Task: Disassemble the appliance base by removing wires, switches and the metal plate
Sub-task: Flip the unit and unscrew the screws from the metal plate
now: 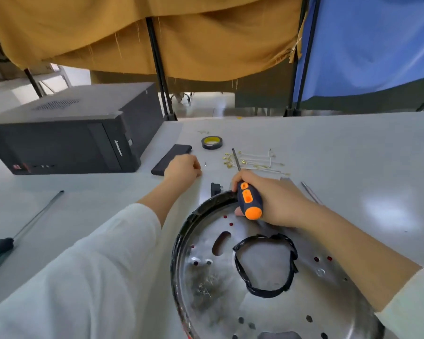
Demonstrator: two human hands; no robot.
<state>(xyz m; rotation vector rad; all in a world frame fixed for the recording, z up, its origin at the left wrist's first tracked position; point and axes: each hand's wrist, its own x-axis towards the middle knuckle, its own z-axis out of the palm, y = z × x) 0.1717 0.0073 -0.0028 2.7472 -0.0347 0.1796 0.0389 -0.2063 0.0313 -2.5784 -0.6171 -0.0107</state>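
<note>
Appliance base sits at the table's near edge, metal plate exposed, black loop on it. Your right grip curls round the orange-and-black screwdriver, shaft pointing away from you. Your left grip rests curled on the table beyond the base; whether it holds anything, cannot tell. Removed wires lie toward the far edge.

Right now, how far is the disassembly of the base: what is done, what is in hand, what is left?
Done: loose wires with brass terminals lie on the table, and a small black part lies beside the base. In hand: the right hand holds a screwdriver, tip away from the base; the left hand reaches near a screw. Left: the metal plate still sits in the base.
</note>
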